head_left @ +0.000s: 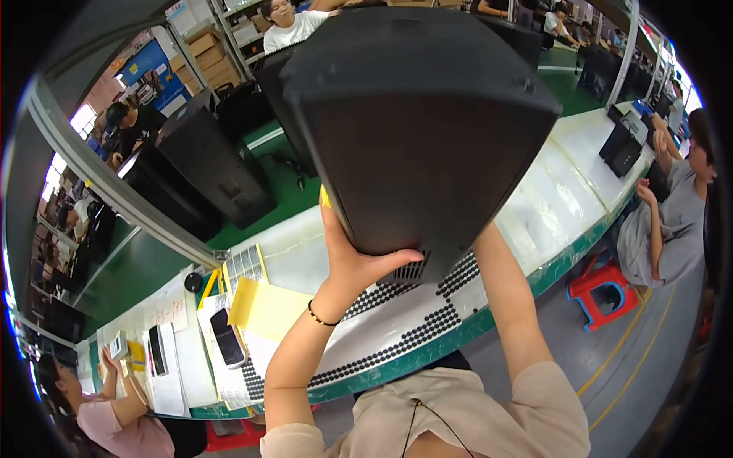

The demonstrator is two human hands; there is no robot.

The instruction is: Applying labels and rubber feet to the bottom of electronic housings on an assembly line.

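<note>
A large black speaker cabinet (420, 175) fills the middle of the view, tilted above the white worktop. My left hand (351, 259) grips its lower left corner, thumb across the face and fingers along the side. Something yellow shows at a fingertip of that hand. My right forearm (504, 282) reaches up behind the cabinet's right side, and the hand itself is hidden there. Below the cabinet lie rows of small round black pads (427, 328) on a white sheet. A slotted vent (410, 269) sits near the cabinet's lower edge, beside my thumb.
Yellow paper (279, 309), a phone (227, 336) and another phone (157, 351) lie on the left of the table. Seated people work at both ends. More black cabinets (206, 160) stand beyond a metal post (114, 172). A red stool (603, 294) is at right.
</note>
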